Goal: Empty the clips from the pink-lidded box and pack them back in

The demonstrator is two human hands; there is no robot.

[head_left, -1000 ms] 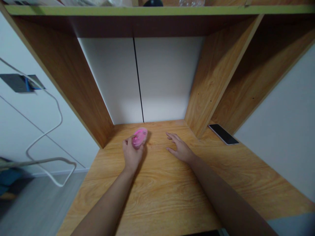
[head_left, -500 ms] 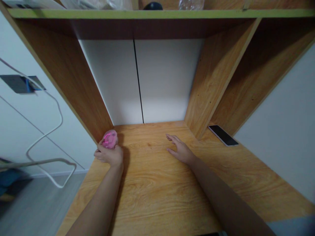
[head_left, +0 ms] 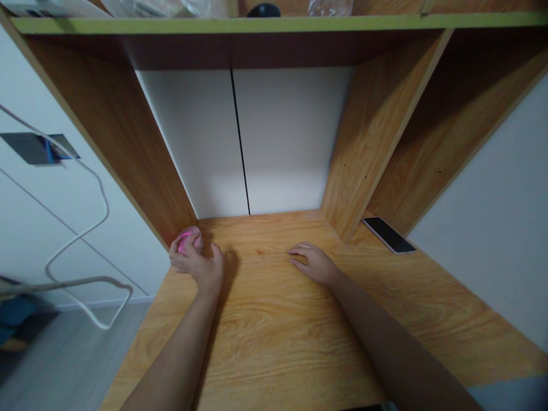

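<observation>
Clock face laid on the desktop, 12 at the back panel [head_left: 282,142]. Pink oval container [head_left: 184,242] sits on the wood-grain desktop [head_left: 261,331] toward 10, close by the foot of the left upright [head_left: 115,137]. Left hand [head_left: 202,267] much the nearer: container lies at its 11, fingers across and around it, thumb spread well off to the near right — not clamped. Whether fingertips touch, cannot tell. Long axis masked by the fingers. Right hand [head_left: 314,264] well apart, container at its 9 to 10; fingers loosely bent, thumb separate, nothing held. Phone [head_left: 389,235] lies flat between its 2 and 3, beyond the right upright [head_left: 377,137]. Overhead, green-edged shelf [head_left: 240,25]; white cable [head_left: 106,206] loops down at 9.
</observation>
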